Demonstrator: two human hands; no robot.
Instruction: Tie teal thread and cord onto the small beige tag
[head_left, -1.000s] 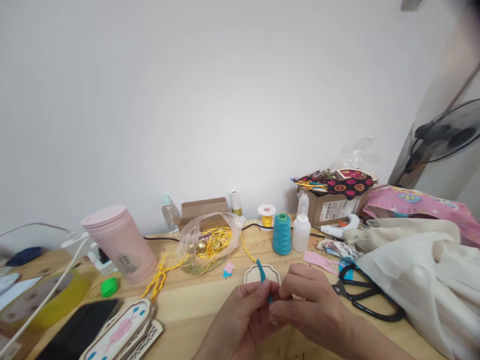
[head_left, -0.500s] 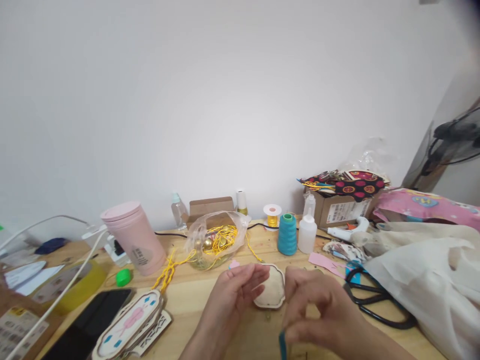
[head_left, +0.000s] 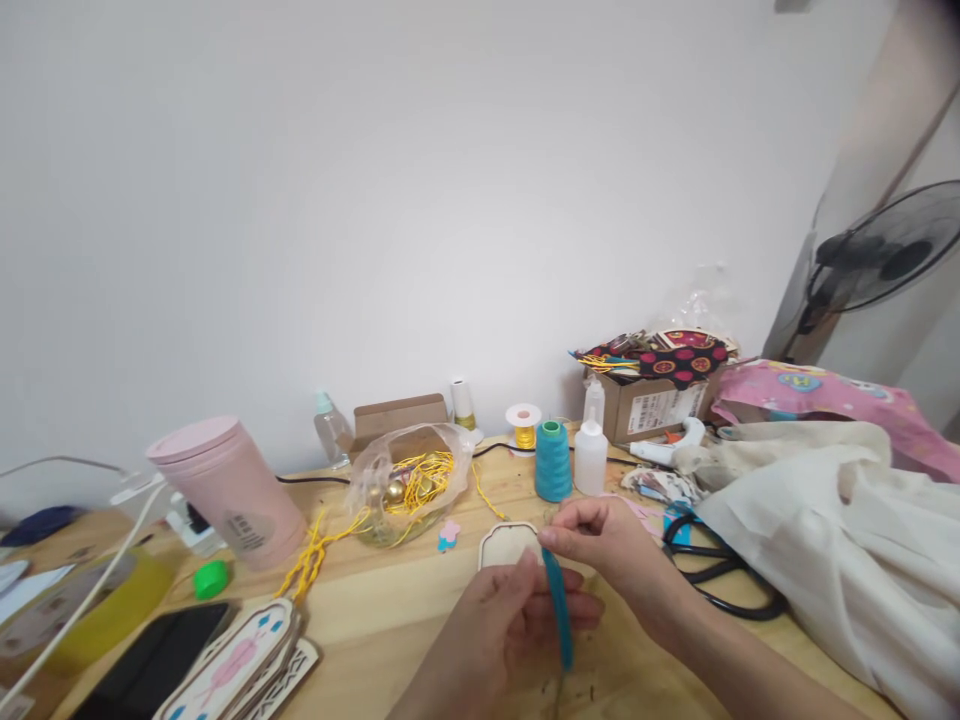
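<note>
A teal tassel hangs from the pinched fingertips of my right hand, its lower end dangling over the table. My left hand is beside and behind it, palm up, with its fingers stretched behind the strands and the thumb raised near the tassel's top. Whether the left fingers touch the strands is hard to tell. Just beyond my hands, a pale wooden plaque with a scalloped rim lies on the table, its lower part covered by my left hand.
Teal thread cone and white bottle stand behind my hands. Black-handled scissors and white cloth lie right. Leftward are a plastic bag of yellow cord, stacked plaques, a phone and a pink tumbler.
My right hand has risen, lifting the tassel into fuller view. My left hand has moved in behind the strands. The view has turned right, showing more of the fan.
</note>
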